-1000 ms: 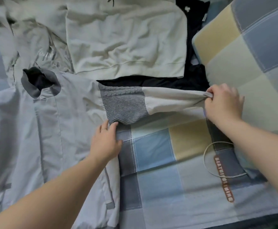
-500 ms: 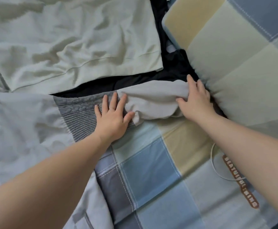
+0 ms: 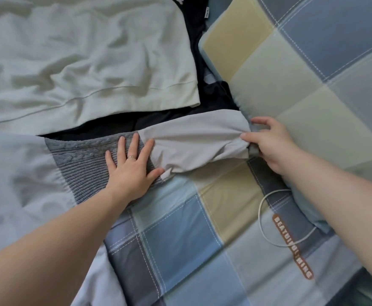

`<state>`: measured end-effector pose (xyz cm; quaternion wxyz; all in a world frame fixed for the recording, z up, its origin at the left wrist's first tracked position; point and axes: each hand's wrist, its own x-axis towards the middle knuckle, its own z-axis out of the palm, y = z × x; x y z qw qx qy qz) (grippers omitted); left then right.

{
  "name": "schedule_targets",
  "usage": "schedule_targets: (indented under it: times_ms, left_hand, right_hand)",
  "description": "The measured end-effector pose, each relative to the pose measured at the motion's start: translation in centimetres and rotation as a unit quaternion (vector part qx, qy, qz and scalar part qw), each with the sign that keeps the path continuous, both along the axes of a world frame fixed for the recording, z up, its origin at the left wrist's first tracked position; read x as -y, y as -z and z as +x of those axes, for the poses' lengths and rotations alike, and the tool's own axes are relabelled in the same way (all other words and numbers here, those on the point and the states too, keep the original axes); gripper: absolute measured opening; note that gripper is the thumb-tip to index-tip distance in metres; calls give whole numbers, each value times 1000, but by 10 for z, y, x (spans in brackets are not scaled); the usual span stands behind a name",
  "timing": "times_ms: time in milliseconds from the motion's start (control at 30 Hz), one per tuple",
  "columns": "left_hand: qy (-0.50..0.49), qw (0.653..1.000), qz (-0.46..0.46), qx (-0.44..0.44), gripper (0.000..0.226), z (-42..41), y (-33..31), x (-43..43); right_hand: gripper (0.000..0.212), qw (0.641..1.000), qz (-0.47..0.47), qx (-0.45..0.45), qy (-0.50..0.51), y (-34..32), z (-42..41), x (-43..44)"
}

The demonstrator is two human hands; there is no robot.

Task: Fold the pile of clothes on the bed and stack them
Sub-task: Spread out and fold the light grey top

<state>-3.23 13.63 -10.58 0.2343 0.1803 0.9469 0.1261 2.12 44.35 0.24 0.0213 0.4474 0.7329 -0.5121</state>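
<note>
Left hand (image 3: 132, 171) reaches in over the blue, grey and yellow checked bedsheet (image 3: 176, 228) at lower centre, fingers straight and spread, palm flat on the dark grey ribbed knit panel (image 3: 81, 164) where it meets the pale grey woven sleeve (image 3: 194, 142); probably pinning that seam as an anchor so the sleeve can be pulled straight. Thin white cable loop (image 3: 261, 215) lies on the sheet at lower right, beside an orange lettered label strip (image 3: 291, 244), apart from the garment. Right hand (image 3: 269, 144) at right of centre has thumb and fingers curled round the bunched cuff end of the sleeve, clamped on it, drawing it out toward the right. Sleeve runs across mid frame between both hands, wrinkled, lower edge sagging onto the sheet. It belongs to the light blue-grey jacket (image 3: 15, 173) spread over the left side, the piece being folded, I'd say at the sleeve-straightening step. Open sheet below the sleeve gives room to fold it back leftward over the jacket body. Cuff end sits tight against the edge of the big checked pillow (image 3: 313, 85) filling upper right, so little room further right. Just beyond the sleeve's top edge a black garment (image 3: 149, 121) shows in a strip, partly under the off-white sweatshirt with ribbed hem (image 3: 81, 62) at upper left; both unfolded, waiting. No stack visible.
</note>
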Motion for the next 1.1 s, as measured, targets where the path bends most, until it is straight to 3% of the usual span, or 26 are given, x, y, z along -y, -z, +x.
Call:
schedule_targets:
  times_ms: [100, 233, 267, 333, 433, 533, 600, 667, 733, 800, 867, 967, 1100]
  left_hand:
    - [-16, 1000, 7, -2, 81, 3, -8, -4]
    - [-33, 998, 50, -10, 70, 3, -22, -18]
    - [-30, 998, 60, -12, 67, 2, -24, -22]
    - [-23, 996, 80, -16, 63, 1, -26, -29]
    - [8, 994, 108, -27, 64, 1, -28, -48]
    - [72, 995, 67, -18, 72, 4, -24, -70]
    - [132, 991, 16, 2, 80, 6, -17, -80]
    - [152, 988, 29, 12, 81, 4, -14, -82]
    - [111, 989, 92, -25, 73, 0, -17, -74]
    - [30, 989, 97, -104, 65, 2, -15, -54]
    - [-15, 988, 49, -145, 59, 6, -8, -30]
    - [6, 990, 4, -143, 59, 8, 6, -11]
    - [17, 986, -14, -168, 56, 2, 18, -10]
  right_hand:
    - [18, 997, -60, -42, -4, -23, 9, -2]
    - [17, 994, -82, -65, 10, -52, 11, -7]
    - [18, 997, -45, -65, 1, -58, 10, -10]
    - [20, 991, 120, -26, -62, -68, 9, -18]
    - [24, 931, 333, 37, -147, -80, 7, -24]
    - [36, 876, 409, 105, -235, -76, 7, -24]
    - [40, 842, 427, 161, -290, -66, 8, -15]
    - [41, 813, 445, 168, -336, -53, 10, 3]
    - [44, 807, 439, 97, -383, -33, 14, 25]
    - [46, 800, 415, 41, -430, -9, 15, 53]
    - [51, 798, 363, 83, -474, 13, 8, 86]
    - [59, 795, 310, 147, -500, 54, -6, 126]
    - [65, 761, 361, 167, -512, 100, -12, 93]
